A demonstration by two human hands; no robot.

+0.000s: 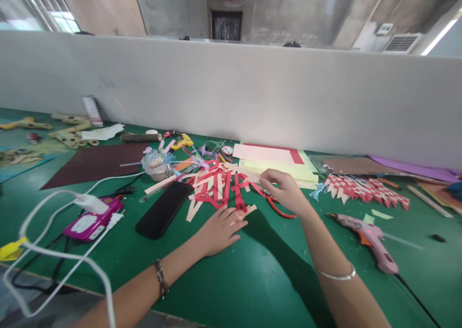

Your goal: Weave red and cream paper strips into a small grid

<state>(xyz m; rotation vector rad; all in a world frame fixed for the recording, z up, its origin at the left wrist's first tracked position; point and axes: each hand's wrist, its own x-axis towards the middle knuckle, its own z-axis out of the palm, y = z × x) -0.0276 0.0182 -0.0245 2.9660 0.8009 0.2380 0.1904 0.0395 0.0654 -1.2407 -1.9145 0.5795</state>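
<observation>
My left hand (pixel 224 229) lies flat on the green table with fingers stretched out. Its fingertips touch the near ends of a red paper strip (pixel 238 193) and a short pale strip (pixel 250 210). My right hand (pixel 283 191) is raised a little, thumb and fingers pinched at the end of a pale pink paper strip (pixel 249 174). Scissors with orange-red handles (pixel 281 213) lie beneath it, partly hidden. A loose heap of red and pale paper strips (pixel 212 186) spreads just beyond my left hand.
Left of the heap are a black phone (pixel 164 210) and a purple power strip (pixel 94 220) with looping white cables. A pink glue gun (pixel 368 239) and a woven red-and-white paper piece (pixel 364 189) lie right. Paper sheets (pixel 277 162) sit before the grey partition (pixel 231 87).
</observation>
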